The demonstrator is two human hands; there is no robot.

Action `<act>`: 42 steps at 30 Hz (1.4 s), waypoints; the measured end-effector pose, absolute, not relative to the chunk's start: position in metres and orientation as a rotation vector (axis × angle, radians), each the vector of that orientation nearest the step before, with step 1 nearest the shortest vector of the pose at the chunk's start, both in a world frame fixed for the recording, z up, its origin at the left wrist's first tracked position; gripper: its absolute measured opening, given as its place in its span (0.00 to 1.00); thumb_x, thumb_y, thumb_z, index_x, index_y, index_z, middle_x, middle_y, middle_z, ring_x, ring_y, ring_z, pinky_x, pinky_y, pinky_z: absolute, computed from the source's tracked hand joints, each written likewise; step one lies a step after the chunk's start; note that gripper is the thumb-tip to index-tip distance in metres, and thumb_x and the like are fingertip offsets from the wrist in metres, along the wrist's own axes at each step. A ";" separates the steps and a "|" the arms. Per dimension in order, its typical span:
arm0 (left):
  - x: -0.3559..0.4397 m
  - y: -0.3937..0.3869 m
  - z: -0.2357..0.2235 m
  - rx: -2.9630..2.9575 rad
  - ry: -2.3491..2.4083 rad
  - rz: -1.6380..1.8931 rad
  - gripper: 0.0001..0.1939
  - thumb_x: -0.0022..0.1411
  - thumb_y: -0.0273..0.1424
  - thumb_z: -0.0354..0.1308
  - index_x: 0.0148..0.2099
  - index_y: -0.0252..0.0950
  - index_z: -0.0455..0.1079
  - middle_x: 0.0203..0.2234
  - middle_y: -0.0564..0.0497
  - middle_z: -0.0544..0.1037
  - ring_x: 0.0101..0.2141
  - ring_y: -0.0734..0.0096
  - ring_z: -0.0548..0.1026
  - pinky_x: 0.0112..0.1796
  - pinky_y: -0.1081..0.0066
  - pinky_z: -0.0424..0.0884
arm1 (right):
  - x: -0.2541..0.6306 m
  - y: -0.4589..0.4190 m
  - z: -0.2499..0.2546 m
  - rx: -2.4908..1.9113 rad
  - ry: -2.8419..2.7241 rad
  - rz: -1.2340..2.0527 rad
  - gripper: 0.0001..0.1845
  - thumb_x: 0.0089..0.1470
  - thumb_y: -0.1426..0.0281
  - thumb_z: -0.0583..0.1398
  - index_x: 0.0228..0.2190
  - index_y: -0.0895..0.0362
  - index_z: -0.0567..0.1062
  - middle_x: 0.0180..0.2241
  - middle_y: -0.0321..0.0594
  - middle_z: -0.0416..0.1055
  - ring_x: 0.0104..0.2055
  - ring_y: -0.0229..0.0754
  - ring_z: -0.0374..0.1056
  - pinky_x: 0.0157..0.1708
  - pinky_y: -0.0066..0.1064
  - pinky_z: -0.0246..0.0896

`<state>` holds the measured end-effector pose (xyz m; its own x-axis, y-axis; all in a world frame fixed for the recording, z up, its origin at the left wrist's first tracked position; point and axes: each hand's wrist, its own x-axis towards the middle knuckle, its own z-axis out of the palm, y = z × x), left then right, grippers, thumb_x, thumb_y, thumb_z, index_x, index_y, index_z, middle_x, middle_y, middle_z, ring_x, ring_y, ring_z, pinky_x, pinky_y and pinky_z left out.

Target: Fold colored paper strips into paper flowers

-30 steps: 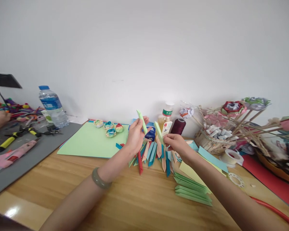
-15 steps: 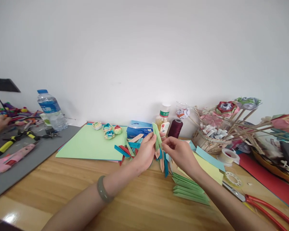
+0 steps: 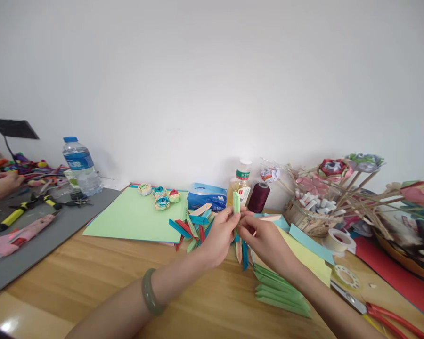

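A second ago our hands held two pale-green, narrow folded-paper strips [image 3: 236,202] apart; now the strips stand together, nearly upright, above our left fingertips. Our left hand [image 3: 219,238] pinches them between thumb and fingers. Our right hand [image 3: 265,234] has closed in just beside it, fingers curled at the strips' lower part; whether it grips them, we cannot tell. So, we judge, the work has passed from bringing pieces together to aligning or joining them. Left of our left hand lies a loose pile of red, blue, green and peach folded-paper strips [image 3: 184,228]; below our right hand, a fanned stack of green folded papers [image 3: 281,294].
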<state>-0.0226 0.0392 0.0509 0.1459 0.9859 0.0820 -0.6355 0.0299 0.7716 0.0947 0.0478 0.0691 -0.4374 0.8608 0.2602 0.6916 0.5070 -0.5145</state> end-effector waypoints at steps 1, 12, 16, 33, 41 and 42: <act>-0.022 0.038 0.051 0.786 0.577 1.353 0.07 0.54 0.32 0.57 0.36 0.35 0.69 0.34 0.49 0.75 0.38 0.68 0.71 0.38 0.71 0.64 | 0.095 0.047 0.069 -1.267 -2.286 0.437 0.11 0.51 0.70 0.49 0.20 0.55 0.64 0.19 0.33 0.66 0.21 0.37 0.61 0.21 0.25 0.49; -0.025 0.038 0.055 0.782 0.632 1.327 0.09 0.54 0.33 0.56 0.37 0.34 0.69 0.33 0.48 0.75 0.36 0.68 0.72 0.34 0.72 0.64 | 0.110 0.040 0.073 -1.192 -2.365 0.225 0.08 0.54 0.64 0.53 0.30 0.54 0.69 0.28 0.39 0.71 0.29 0.43 0.66 0.28 0.32 0.58; -0.022 0.032 0.060 0.748 0.532 1.272 0.09 0.53 0.32 0.59 0.36 0.34 0.68 0.30 0.48 0.74 0.35 0.68 0.72 0.34 0.71 0.65 | 0.123 0.045 0.081 -0.867 -2.345 0.113 0.41 0.43 0.61 0.64 0.55 0.53 0.52 0.54 0.48 0.57 0.56 0.52 0.52 0.50 0.42 0.55; -0.013 0.014 0.066 0.826 0.480 1.095 0.16 0.51 0.37 0.59 0.41 0.35 0.66 0.30 0.48 0.73 0.30 0.69 0.72 0.21 0.76 0.59 | 0.132 0.034 0.076 -0.879 -2.292 0.426 0.52 0.40 0.70 0.65 0.58 0.46 0.40 0.60 0.44 0.48 0.59 0.50 0.50 0.52 0.43 0.55; -0.013 0.010 0.072 0.909 0.594 1.069 0.15 0.51 0.37 0.58 0.40 0.36 0.66 0.32 0.48 0.72 0.32 0.69 0.72 0.25 0.76 0.61 | 0.130 0.036 0.075 -0.868 -2.330 0.233 0.47 0.44 0.62 0.63 0.59 0.46 0.44 0.59 0.44 0.49 0.60 0.51 0.47 0.53 0.45 0.54; -0.013 0.010 0.071 0.916 0.600 1.068 0.15 0.51 0.38 0.58 0.39 0.35 0.66 0.31 0.48 0.72 0.32 0.69 0.72 0.25 0.76 0.61 | 0.130 0.037 0.073 -0.874 -2.332 0.195 0.48 0.43 0.61 0.64 0.59 0.46 0.44 0.59 0.44 0.50 0.60 0.51 0.47 0.52 0.44 0.55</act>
<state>-0.0128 0.0104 0.0711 0.3848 0.9230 0.0091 -0.4727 0.1886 0.8608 0.1302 0.0366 0.0735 -0.5795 0.6348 0.5111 0.5410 0.7687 -0.3412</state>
